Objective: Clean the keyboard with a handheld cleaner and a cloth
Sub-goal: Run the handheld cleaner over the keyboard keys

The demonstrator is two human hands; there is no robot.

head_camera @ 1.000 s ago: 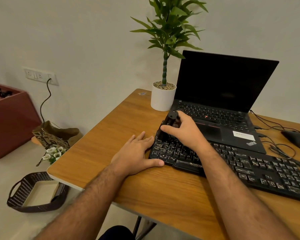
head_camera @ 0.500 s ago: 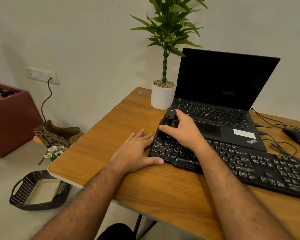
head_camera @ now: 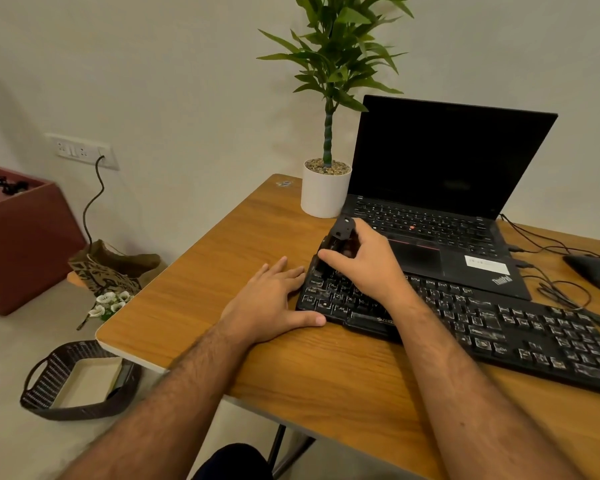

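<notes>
Right hand (head_camera: 364,261) grips cleaner (head_camera: 338,242) on keyboard (head_camera: 482,327); flat left hand (head_camera: 274,299) braces it. Sweep slowly, row by row.

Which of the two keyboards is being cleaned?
The separate keyboard lying in front of the laptop: the right hand holds the cleaner on its left end; the laptop's own keys are untouched.

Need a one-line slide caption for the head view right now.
Right hand holds handheld cleaner on keyboard; left hand steadies it.
</notes>
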